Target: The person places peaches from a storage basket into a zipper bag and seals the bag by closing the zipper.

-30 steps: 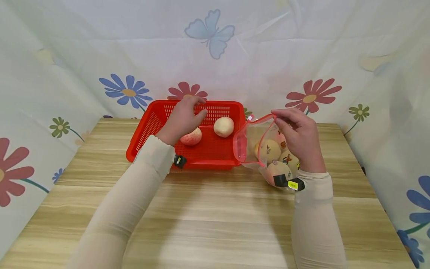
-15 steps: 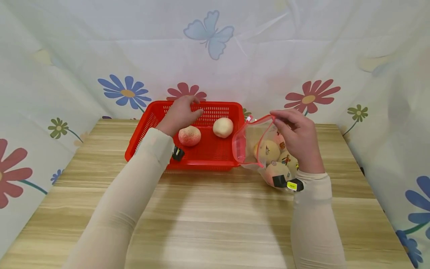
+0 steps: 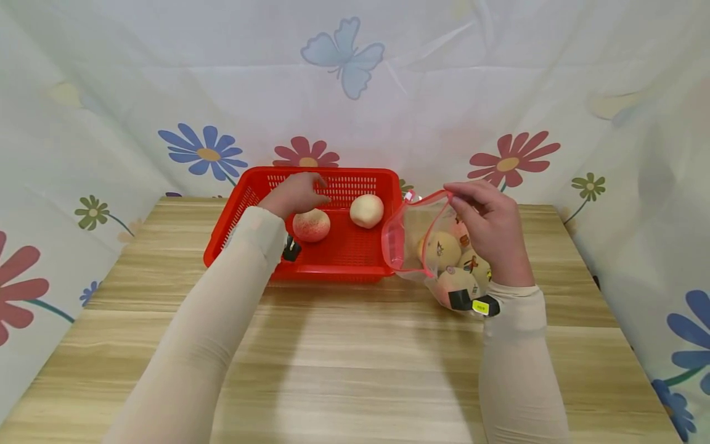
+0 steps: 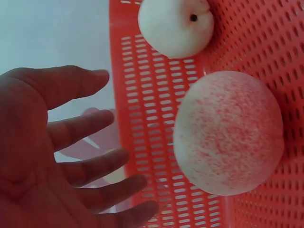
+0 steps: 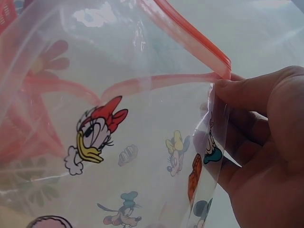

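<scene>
In the head view my left hand (image 3: 296, 194) is over the left part of a red plastic basket (image 3: 333, 270). Its fingers are spread and hold nothing, as the left wrist view also shows. Close beside and below it lies a pink-speckled peach (image 3: 312, 226); a paler peach (image 3: 367, 211) sits farther right in the basket. My right hand (image 3: 490, 222) pinches the rim corner of a clear zip bag (image 3: 410, 231) with a pink edge and cartoon prints. The bag's mouth gapes toward the basket. Several peaches (image 3: 444, 250) rest inside the bag, partly hidden by the right wrist.
The basket and bag stand side by side toward the back of a wooden table (image 3: 355, 357). Behind them hangs a flowered white curtain (image 3: 421, 92), which also runs along both sides. The basket's slotted walls (image 4: 152, 95) rise around the peaches.
My left hand has come down and slightly left, lower into the basket, uncovering more of the speckled peach. The right hand keeps its pinch on the bag in nearly the same place.
</scene>
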### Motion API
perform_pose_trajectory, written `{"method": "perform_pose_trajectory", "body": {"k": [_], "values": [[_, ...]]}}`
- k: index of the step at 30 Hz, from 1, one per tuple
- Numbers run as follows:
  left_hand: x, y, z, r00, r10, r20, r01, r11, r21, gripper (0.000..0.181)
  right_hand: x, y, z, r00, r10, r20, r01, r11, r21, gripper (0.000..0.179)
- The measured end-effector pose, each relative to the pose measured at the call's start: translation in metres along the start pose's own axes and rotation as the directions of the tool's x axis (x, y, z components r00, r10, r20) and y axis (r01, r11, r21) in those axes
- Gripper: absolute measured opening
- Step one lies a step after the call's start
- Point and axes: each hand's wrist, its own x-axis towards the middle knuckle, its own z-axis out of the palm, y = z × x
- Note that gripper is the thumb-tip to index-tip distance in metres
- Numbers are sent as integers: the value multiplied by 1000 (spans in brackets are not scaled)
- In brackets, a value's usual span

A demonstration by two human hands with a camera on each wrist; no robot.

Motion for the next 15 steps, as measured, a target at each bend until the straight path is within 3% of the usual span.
{"method": "perform_pose_trajectory", "body": {"k": [4,11,15], "values": [[2,-4,3,997,-52,60,54,998,-25,56,0,0,0,1000,1,2,-1,1000,-2,23],[9,-12,8,990,-103,98,112,990,-82,41,-1,1,0,1000,3,12,-3,1000,-3,23],[12,-16,12,985,-120,123,128,990,-61,50,-1,1,0,1000,9,15,-9,1000,-6,24]]}}
